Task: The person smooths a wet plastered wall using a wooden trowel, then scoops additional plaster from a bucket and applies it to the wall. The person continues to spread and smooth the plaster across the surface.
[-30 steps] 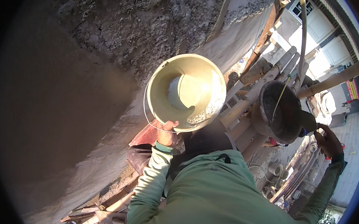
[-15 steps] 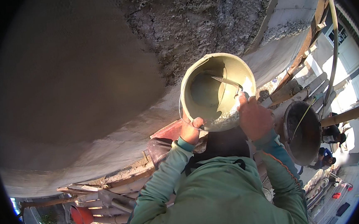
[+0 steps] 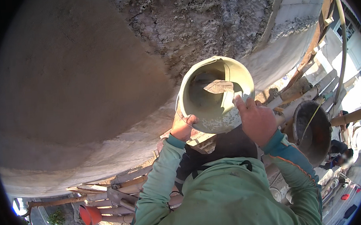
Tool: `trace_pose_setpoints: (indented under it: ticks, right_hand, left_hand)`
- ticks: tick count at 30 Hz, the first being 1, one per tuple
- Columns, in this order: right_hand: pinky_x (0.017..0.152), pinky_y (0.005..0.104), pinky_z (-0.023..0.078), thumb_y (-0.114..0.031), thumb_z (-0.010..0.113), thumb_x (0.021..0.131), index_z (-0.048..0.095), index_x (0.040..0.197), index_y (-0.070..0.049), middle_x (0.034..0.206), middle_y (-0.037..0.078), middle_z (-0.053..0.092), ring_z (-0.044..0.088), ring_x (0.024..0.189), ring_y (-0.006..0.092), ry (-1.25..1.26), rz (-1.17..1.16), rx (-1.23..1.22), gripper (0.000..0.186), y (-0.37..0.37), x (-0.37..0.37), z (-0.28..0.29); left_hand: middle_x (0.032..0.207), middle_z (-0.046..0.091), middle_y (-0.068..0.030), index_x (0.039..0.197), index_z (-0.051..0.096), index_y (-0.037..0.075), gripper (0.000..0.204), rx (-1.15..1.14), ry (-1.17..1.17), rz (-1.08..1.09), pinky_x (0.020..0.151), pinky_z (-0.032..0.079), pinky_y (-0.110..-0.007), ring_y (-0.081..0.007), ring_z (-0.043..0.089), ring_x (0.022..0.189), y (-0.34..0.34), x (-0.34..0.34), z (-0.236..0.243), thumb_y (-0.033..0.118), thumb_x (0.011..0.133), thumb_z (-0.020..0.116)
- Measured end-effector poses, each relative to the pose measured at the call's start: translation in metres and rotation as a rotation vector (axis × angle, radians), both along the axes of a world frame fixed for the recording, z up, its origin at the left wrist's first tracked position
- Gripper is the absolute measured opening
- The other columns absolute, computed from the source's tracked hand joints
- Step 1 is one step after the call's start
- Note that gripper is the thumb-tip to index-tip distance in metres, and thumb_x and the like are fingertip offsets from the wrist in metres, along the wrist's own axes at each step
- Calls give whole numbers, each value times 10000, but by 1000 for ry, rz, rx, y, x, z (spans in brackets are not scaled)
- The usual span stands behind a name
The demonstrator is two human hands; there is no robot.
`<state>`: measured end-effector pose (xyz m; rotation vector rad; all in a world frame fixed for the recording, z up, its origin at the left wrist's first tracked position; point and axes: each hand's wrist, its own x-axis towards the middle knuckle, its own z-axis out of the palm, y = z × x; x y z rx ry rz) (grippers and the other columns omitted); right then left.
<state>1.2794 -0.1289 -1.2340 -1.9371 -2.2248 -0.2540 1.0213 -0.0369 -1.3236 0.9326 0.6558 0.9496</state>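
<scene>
A pale yellow-green bucket (image 3: 241, 72) is tipped with its mouth toward me, in front of the wall. My left hand (image 3: 182, 127) is closed on the bucket's lower left rim, beside its thin wire handle. In my right hand (image 3: 258, 121), closed at the bucket's right edge, is the handle of a small pointed trowel (image 3: 219, 86). Its blade is inside the bucket, with a flat side turned toward me. Pale, wet-looking material coats the bucket's lower inner side; how much lies deeper is hard to see in the shadow.
The wall has smooth plaster (image 3: 82, 86) on the left and a rough part (image 3: 199, 19) at the top. A dark bucket (image 3: 315, 128) hangs or stands at right by scaffold poles (image 3: 299, 100). An orange bucket (image 3: 90, 215) is at lower left. People are far below, right.
The trowel blade has turned from nearly edge-on to flat side toward me, staying inside the bucket. The bucket has shifted slightly left, and the whole view has moved a little.
</scene>
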Motion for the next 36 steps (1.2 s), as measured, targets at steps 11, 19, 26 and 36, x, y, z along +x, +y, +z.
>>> trace_pose_setpoints:
  ticks: [11, 19, 26, 36]
  right_hand:
    - [625, 449, 575, -167, 623, 901, 570, 1340, -98, 957, 140, 637, 719, 790, 320, 207, -241, 22, 447, 0, 1, -31]
    - [699, 487, 562, -185, 636, 944, 565, 1323, -60, 1017, 160, 659, 707, 860, 376, 347, -62, -228, 406, -43, 31, 10]
    - [967, 396, 495, -222, 617, 1010, 565, 1405, -11, 1251, 200, 663, 659, 1107, 282, 663, -586, 238, 451, -153, 109, 84]
    - [741, 552, 480, -250, 563, 1023, 563, 1196, 7, 919, 277, 678, 641, 873, 481, 679, -193, -353, 310, -94, 63, 67]
  left_hand:
    - [1020, 627, -6, 1436, 481, 29, 669, 9, 113, 67, 702, 511, -243, -99, 609, 811, 0, 29, 20, -140, 793, 556]
    - [1017, 641, -19, 1413, 490, 30, 591, 84, 94, 155, 736, 531, -262, -110, 620, 835, 14, 15, 8, -112, 848, 583]
    - [1009, 661, -26, 1225, 601, 51, 420, 119, 12, 88, 780, 546, -305, -146, 646, 873, 23, -3, -22, 111, 833, 742]
    - [1062, 681, -44, 1179, 652, 35, 299, 37, 111, -62, 818, 543, -323, -161, 657, 928, -5, 54, -28, 70, 884, 685]
